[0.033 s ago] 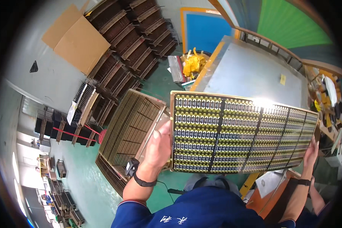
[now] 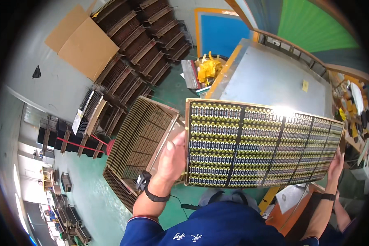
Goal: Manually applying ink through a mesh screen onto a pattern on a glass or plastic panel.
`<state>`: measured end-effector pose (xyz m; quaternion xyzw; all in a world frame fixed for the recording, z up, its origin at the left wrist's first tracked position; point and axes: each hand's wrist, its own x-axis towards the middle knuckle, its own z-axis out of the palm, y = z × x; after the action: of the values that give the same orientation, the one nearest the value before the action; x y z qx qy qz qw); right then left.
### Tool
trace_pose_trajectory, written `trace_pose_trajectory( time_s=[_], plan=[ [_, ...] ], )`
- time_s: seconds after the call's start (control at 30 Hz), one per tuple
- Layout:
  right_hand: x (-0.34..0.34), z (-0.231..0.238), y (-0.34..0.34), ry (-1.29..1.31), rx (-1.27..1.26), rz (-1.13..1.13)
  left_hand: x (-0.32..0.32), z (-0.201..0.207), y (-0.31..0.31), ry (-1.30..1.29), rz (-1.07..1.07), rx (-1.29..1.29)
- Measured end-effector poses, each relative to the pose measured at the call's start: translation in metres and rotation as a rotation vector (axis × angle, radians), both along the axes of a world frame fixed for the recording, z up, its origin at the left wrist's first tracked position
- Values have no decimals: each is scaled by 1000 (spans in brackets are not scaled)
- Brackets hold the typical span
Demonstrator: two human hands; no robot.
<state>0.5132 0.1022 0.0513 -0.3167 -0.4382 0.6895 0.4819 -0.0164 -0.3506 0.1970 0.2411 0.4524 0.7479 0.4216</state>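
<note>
Between my two hands is a wide circuit board panel, dark with rows of yellow-green and pale patterning split by black bands. It is held up at chest height, its patterned face toward me, and bright light glares off its far edge. My left hand presses against the panel's left edge, thumb up and some fingers hidden behind it. At the far right end, my right hand grips the lower corner, its fingers partly hidden. Left of my left hand stands a rack of similar upright panels, closely spaced in a row.
A grey metal-topped table lies beyond the panel. Dark racks stand at the far left beside a cardboard sheet. Yellow material fills a bin near the table. Another person's arm shows at the lower right.
The circuit board panel's left end has shifted very slightly to the right, with my left hand following. My right hand stays almost in place.
</note>
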Motion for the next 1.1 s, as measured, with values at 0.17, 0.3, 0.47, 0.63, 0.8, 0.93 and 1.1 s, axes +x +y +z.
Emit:
trace_pose_trajectory(
  time_s=[0.17,0.3,0.47,0.63,0.8,0.93,1.1],
  plan=[
    [-7,8,0,70,-32,39,-1,-2,2,-20,27,-43],
    [1,5,-2,-40,43,-93,-2,1,4,-3,16,-37],
    [2,12,-5,26,2,6,1,0,2,-6,13,-38],
    [-11,21,-8,72,-36,117,1,0,3,7,26,-64],
    [-23,27,11,-119,-6,18,-25,10,30,-142,-51,-85],
    [-35,31,26,-183,-9,39,-52,14,53,-287,-131,-20],
    [-48,24,31,-150,-55,83,-63,9,51,-256,-108,-42]
  ],
)
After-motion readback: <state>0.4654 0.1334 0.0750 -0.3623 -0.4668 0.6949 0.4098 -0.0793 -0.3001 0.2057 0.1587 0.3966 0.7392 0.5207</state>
